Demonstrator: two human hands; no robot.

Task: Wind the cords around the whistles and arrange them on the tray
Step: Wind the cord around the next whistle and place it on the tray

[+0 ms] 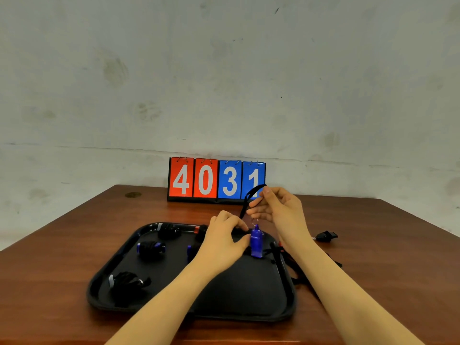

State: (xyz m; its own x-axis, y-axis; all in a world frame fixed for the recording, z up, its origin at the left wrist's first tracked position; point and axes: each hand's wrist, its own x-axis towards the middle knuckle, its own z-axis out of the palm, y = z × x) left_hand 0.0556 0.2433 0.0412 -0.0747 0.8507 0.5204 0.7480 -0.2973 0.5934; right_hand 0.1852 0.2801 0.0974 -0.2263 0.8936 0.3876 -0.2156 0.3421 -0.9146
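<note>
Above the tray, the left hand pinches the light, rigid blue whistle by its body while the right hand pinches its limp black cord, best held taut.

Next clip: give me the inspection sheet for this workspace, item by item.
Surface: brown wooden table bearing a black tray.
Job's things: blue whistle upright over the tray; wound whistles on it, among them a blue one and a black one; a black whistle on the table to the right.
Clutter: nothing seen.
Hands: left hand holds the blue whistle; right hand pinches its black cord raised.
Cables: loose black cords by the tray's right rim.
Surroundings: flip scoreboard showing 4031, against a stained wall.
</note>
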